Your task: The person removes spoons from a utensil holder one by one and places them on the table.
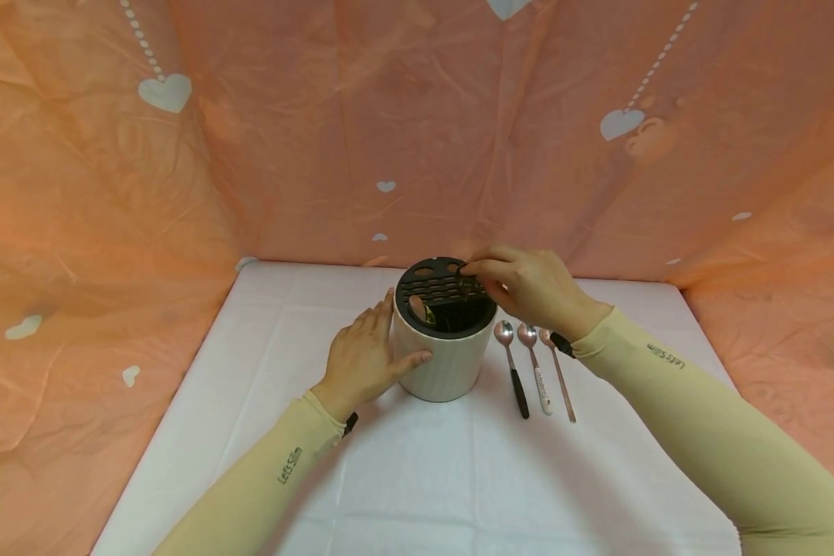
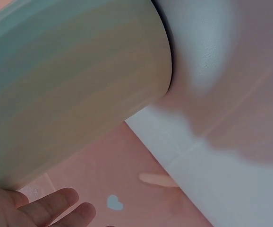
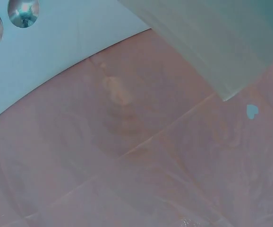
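The slotted black lid (image 1: 452, 334) looks like plastic, and the pale container (image 1: 439, 371) has a smooth, softly ribbed surface. The spoons (image 1: 527, 334) have glossy metal bowls. Both sleeves (image 1: 674, 409) appear smooth matt cloth.

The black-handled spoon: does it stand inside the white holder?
No, the black-handled spoon lies on the table beside the white holder.

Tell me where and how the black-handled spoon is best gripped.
Probably mid-handle, from above on the near side. The black-handled spoon lies flat with its handle toward the person, while its bowl sits close beside the white container. Another spoon lies to its right, so fingers should stay narrow.
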`<move>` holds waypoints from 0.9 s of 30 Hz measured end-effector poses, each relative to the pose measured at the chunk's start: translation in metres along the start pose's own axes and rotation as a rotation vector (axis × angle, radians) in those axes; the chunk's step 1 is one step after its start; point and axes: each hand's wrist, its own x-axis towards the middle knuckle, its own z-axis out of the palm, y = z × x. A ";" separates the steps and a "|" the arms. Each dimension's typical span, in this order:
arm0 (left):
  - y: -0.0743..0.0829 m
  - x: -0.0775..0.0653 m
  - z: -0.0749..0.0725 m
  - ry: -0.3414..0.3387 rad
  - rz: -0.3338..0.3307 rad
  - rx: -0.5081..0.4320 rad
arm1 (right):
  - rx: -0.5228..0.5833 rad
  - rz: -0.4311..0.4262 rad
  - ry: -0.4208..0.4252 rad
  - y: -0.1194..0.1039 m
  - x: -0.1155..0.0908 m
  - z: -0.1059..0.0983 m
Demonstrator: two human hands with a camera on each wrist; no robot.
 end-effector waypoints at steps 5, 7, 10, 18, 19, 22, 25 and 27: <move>0.001 0.000 -0.001 -0.001 0.000 0.011 | 0.001 0.019 0.020 0.001 -0.001 -0.003; 0.001 0.000 -0.002 0.003 0.003 0.014 | 0.001 0.028 0.033 0.002 0.000 -0.005; 0.001 0.000 -0.002 0.010 0.006 0.018 | -0.008 0.038 0.054 0.003 0.001 -0.008; 0.001 0.000 -0.001 0.026 0.008 0.013 | 0.002 0.078 0.127 0.008 0.003 -0.030; 0.001 0.000 0.000 0.024 0.007 0.013 | 0.007 0.080 0.137 0.009 0.003 -0.033; 0.001 0.000 0.001 0.027 0.007 0.008 | 0.047 0.094 0.192 0.011 0.003 -0.045; 0.000 0.000 0.001 0.029 0.007 0.003 | 0.105 0.115 0.281 0.014 0.004 -0.056; 0.000 0.000 0.001 0.029 0.007 0.003 | 0.127 0.139 0.343 0.015 0.003 -0.065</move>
